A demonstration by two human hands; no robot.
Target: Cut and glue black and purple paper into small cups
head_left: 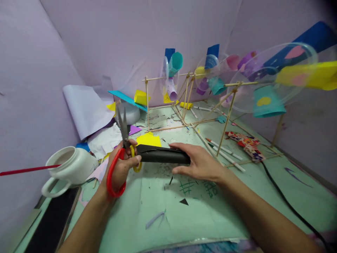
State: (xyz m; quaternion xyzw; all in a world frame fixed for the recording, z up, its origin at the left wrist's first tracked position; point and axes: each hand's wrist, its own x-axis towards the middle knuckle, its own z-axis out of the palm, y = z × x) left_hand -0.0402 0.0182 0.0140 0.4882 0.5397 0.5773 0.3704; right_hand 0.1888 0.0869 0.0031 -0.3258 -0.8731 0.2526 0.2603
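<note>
Left hand holds scissors, blades up, its thumb at one end of the black paper roll; my right hand grips the other end, above the table. Rolling looks done; the long edge stands slightly loose, fastening I cannot tell. Coloured paper tubes are already up on the stick frame.

From here I count two hands; one pair of scissors; one black roll; one white handled pot; one red stick; one floral-covered tool; one black cord.
</note>
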